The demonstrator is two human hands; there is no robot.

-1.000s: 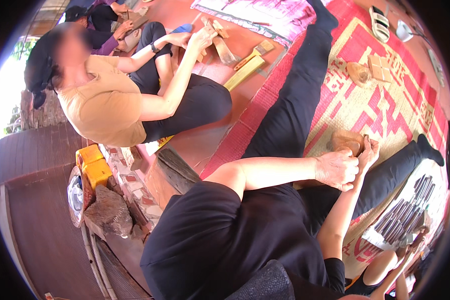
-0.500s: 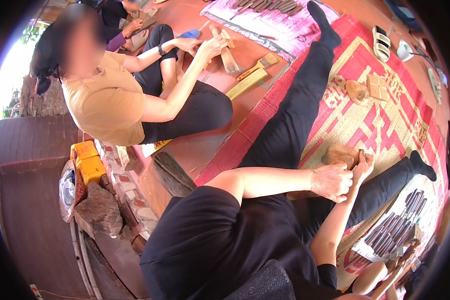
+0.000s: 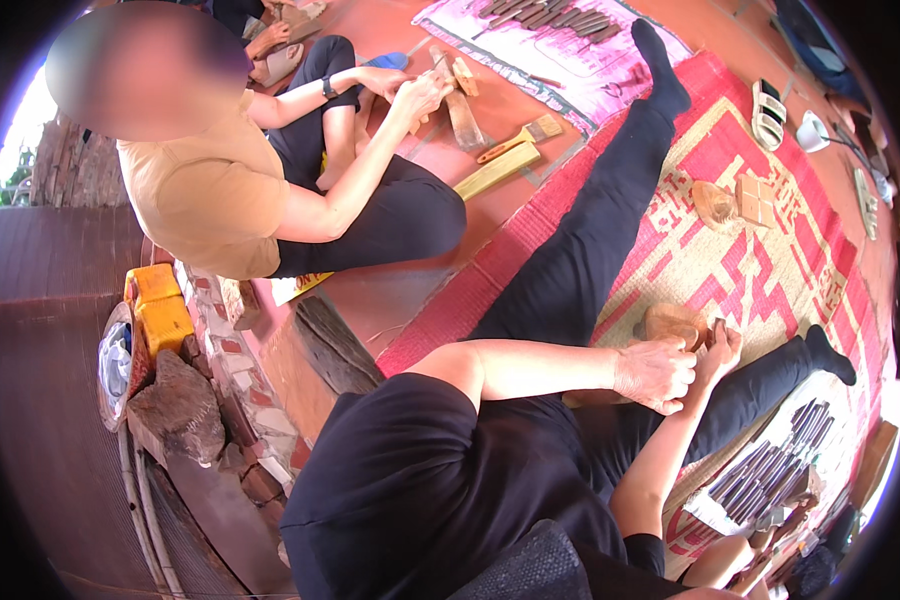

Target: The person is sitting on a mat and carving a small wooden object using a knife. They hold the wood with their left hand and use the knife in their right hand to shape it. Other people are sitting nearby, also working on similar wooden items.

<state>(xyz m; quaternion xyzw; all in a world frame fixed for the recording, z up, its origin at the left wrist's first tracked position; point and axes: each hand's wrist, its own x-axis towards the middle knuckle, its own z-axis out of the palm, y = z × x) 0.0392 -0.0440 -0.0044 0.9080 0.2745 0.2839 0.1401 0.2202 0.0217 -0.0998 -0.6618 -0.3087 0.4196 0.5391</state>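
Note:
Both my hands are close together over my lap, by a rounded brown piece of wood (image 3: pixel 675 322). My left hand (image 3: pixel 655 375) is closed in a fist just on the near side of the wood; what it grips is hidden by the fingers. Beside it on the right, my right hand (image 3: pixel 718 352) is closed too, its fingertips pinching something small and dark at the wood's edge. Its kind cannot be made out. The lower part of the wood is hidden behind my hands.
A red and tan woven mat (image 3: pixel 630 285) lies under my outstretched legs. On it are a carved wooden piece (image 3: pixel 712 205) and a grooved wooden block (image 3: pixel 755 198). Dark-handled tools (image 3: pixel 780 460) lie at the right. On the left a co-worker (image 3: pixel 205 190) sits handling wood near a brush (image 3: pixel 520 137).
The whole view has shifted slightly with my head. My hands stay together at the wood, with only small movement of the fingers. The co-worker's head leans further into view.

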